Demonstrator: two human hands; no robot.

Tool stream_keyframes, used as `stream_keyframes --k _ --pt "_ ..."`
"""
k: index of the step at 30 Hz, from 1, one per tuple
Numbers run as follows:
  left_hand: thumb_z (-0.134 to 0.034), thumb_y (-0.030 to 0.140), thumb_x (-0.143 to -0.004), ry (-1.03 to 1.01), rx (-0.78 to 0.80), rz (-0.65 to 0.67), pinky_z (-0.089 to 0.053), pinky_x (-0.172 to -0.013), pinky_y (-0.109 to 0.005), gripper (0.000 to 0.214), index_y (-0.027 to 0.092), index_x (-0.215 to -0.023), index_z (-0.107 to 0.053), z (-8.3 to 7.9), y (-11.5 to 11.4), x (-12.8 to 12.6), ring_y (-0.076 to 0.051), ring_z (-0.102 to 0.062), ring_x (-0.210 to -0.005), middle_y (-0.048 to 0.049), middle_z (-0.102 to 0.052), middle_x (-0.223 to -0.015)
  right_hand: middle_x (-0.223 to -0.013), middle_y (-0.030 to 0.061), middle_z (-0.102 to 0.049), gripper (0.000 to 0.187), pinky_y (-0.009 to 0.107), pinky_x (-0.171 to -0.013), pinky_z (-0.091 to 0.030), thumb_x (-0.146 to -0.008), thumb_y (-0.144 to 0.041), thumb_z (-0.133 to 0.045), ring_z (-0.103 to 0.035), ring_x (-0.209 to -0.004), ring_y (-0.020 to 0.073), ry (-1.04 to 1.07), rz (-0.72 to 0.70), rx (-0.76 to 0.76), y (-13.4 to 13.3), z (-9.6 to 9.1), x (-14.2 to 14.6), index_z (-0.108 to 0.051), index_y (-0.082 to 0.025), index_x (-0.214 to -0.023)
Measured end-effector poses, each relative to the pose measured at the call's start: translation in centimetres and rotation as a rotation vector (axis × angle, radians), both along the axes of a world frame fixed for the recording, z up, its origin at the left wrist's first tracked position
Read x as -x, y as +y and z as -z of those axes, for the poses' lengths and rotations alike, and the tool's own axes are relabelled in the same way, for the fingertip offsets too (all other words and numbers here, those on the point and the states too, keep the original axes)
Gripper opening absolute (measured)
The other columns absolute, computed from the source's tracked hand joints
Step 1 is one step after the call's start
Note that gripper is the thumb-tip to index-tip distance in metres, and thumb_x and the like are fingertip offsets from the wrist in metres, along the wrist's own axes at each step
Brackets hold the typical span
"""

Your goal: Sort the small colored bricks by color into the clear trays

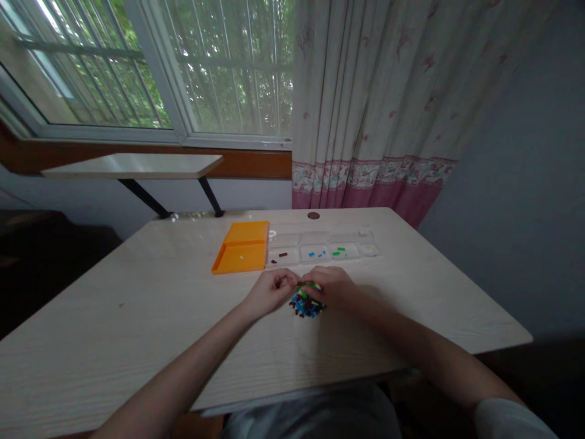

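Note:
Between my hands, above the front middle of the table, is a small building-block model (pixel 307 303) in blue, brown, green and yellow. My right hand (pixel 336 288) grips it from the right and from above, with the fingers curled over its top. On the other side my left hand (pixel 274 291) has its thumb and fingers pinched together at the model's upper left edge. Whatever lies in that pinch is too small to make out. Just beyond the hands lies a clear compartment tray (pixel 315 236) holding a few loose brown, blue and green blocks.
An orange tray (pixel 245 231) with a tiny white piece in it adjoins the clear tray's left end. Near the far edge of the wooden table (pixel 159 317) sits a dark round disc (pixel 313 215). A raised shelf (pixel 137 163) stands at the back left, below the window.

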State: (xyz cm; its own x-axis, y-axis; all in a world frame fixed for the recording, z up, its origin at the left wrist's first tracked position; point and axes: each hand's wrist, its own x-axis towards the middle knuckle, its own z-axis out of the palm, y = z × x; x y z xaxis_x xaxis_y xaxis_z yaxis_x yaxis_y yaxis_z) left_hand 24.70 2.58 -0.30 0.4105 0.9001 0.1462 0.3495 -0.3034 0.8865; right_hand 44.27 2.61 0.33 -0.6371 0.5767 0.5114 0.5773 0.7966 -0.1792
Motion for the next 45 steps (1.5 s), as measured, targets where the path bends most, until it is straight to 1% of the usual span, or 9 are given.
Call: stream_keyframes --k 6,9,12,15,20,24,28,33,45 --pt "-0.05 0.037 -0.078 -0.018 -0.083 -0.018 -0.028 -0.044 -0.016 0.028 0.011 -0.081 -0.06 0.0 -0.3 -0.1 -0.007 -0.037 -0.047 0.0037 -0.044 -0.051 -0.077 0.0017 -0.066 0.015 0.02 -0.062 -0.039 -0.08 -0.028 -0.053 -0.058 -0.068 0.0106 0.076 0.006 -0.035 0.4 0.1 -0.4 -0.062 -0.02 -0.089" --pt "-0.052 0.034 -0.078 0.099 -0.229 -0.027 -0.029 -0.045 -0.016 0.025 0.014 -0.09 -0.061 -0.1 -0.6 0.1 -0.006 -0.036 -0.047 0.0052 -0.043 -0.051 -0.074 0.0016 -0.065 0.015 0.019 -0.059 -0.039 -0.079 -0.027 -0.054 -0.056 -0.062 0.0095 0.13 -0.026 -0.016 0.8 0.1 -0.5 -0.062 -0.018 -0.088" --pt "-0.05 0.03 -0.08 0.244 -0.417 -0.046 -0.031 -0.048 -0.016 0.021 0.016 -0.09 -0.062 -0.3 -1.0 0.2 -0.007 -0.041 -0.05 0.0031 -0.049 -0.056 -0.071 0.0015 -0.064 0.015 0.019 -0.056 -0.038 -0.078 -0.027 -0.054 -0.054 -0.058 0.009 0.149 -0.05 0.006 0.9 0.2 -0.6 -0.063 -0.018 -0.085" --pt "-0.05 0.028 -0.08 0.287 -0.501 -0.05 -0.032 -0.048 -0.016 0.02 0.017 -0.09 -0.063 -0.4 -1.1 0.2 -0.007 -0.043 -0.05 0.0018 -0.053 -0.058 -0.071 0.0021 -0.064 0.016 0.019 -0.056 -0.038 -0.079 -0.028 -0.053 -0.053 -0.057 0.009 0.161 -0.052 0.043 0.8 0.2 -0.5 -0.063 -0.018 -0.085" --pt "-0.049 0.026 -0.081 0.281 -0.504 -0.065 -0.032 -0.047 -0.015 0.019 0.018 -0.09 -0.063 -0.4 -0.9 0.2 -0.007 -0.044 -0.049 0.0027 -0.053 -0.056 -0.074 0.0024 -0.063 0.022 0.019 -0.056 -0.037 -0.078 -0.034 -0.055 -0.05 -0.056 0.0084 0.166 -0.042 0.19 0.7 -0.4 -0.6 -0.063 -0.017 -0.089" --pt "-0.049 0.028 -0.081 0.272 -0.511 -0.116 -0.033 -0.048 -0.015 0.019 0.018 -0.088 -0.063 -0.3 -0.5 0.4 -0.007 -0.045 -0.05 0.0024 -0.053 -0.057 -0.066 -0.0007 -0.057 0.027 0.017 -0.048 -0.033 -0.079 -0.038 -0.053 -0.044 -0.051 0.0068 0.14 -0.054 0.5 1.9 -1.1 -2.0 -0.061 -0.016 -0.092" --pt "-0.05 0.031 -0.08 0.243 -0.532 -0.276 -0.034 -0.048 -0.016 0.022 0.016 -0.091 -0.062 -0.2 0.0 1.0 -0.007 -0.044 -0.048 0.0037 -0.049 -0.054 -0.055 -0.0043 -0.048 0.022 0.016 -0.045 -0.029 -0.076 -0.032 -0.056 -0.04 -0.048 0.0061 0.004 -0.146 0.735 3.6 -1.3 -4.0 -0.062 -0.014 -0.085" --pt "-0.05 0.032 -0.08 0.25 -0.56 -0.393 -0.036 -0.05 -0.017 0.022 0.016 -0.091 -0.062 -0.5 0.5 1.8 -0.007 -0.046 -0.05 0.0033 -0.051 -0.056 -0.054 -0.005 -0.046 0.017 0.015 -0.046 -0.03 -0.068 -0.02 -0.057 -0.041 -0.049 0.0059 -0.136 -0.137 0.802 4.4 -0.7 -5.0 -0.064 -0.013 -0.082" --pt "-0.047 0.033 -0.083 0.237 -0.669 -0.457 -0.038 -0.053 -0.018 0.025 0.016 -0.093 -0.064 -0.8 0.3 1.7 -0.008 -0.05 -0.053 -0.0003 -0.06 -0.063 -0.057 -0.0029 -0.054 0.017 0.016 -0.045 -0.032 -0.067 -0.025 -0.059 -0.044 -0.05 0.0062 -0.158 -0.116 0.869 4.1 -0.7 -4.4 -0.067 -0.014 -0.078"
